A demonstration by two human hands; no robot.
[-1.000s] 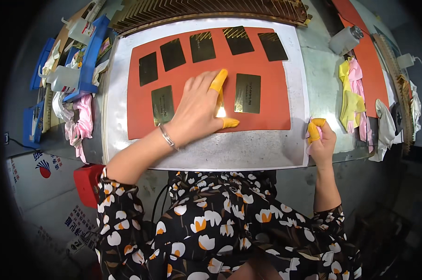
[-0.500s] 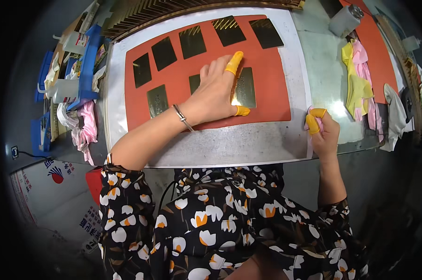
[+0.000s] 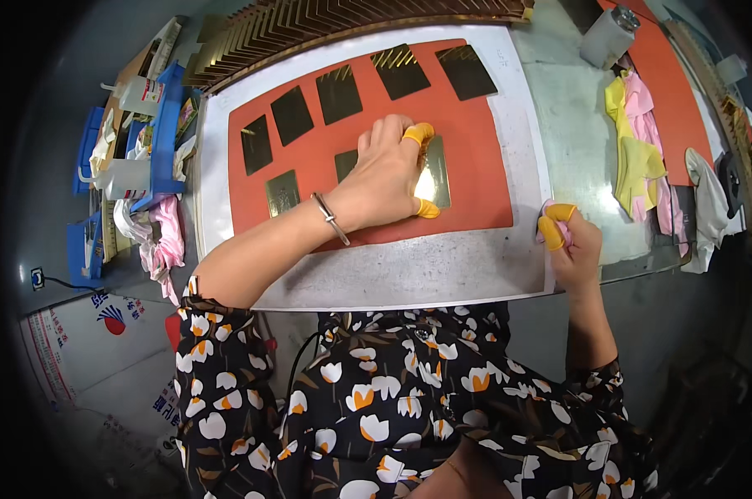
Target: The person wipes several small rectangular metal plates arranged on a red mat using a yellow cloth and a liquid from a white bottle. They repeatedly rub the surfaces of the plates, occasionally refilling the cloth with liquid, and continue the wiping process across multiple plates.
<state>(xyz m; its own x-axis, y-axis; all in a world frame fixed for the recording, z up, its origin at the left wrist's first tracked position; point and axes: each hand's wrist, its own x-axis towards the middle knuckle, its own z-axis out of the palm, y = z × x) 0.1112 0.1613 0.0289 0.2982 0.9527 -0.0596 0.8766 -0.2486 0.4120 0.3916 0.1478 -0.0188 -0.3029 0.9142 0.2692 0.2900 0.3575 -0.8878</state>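
Left hand (image 3: 386,179), fingers spread flat, presses a shiny gold plate (image 3: 435,172) at the orange mat's (image 3: 484,150) centre. Seven plates lie placed: five at twelve o'clock, two below; space remains. At three o'clock, right hand (image 3: 569,241) is closed around a pink cloth (image 3: 547,208).

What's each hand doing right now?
Left hand: open, fingers pressing on a shiny metal plate.
Right hand: shut on a pink cloth.

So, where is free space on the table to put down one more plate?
Free: the orange mat right of the left hand, and the grey sheet below it. Crowded: the mat's top row of dark plates, and the left edge by the blue trays.
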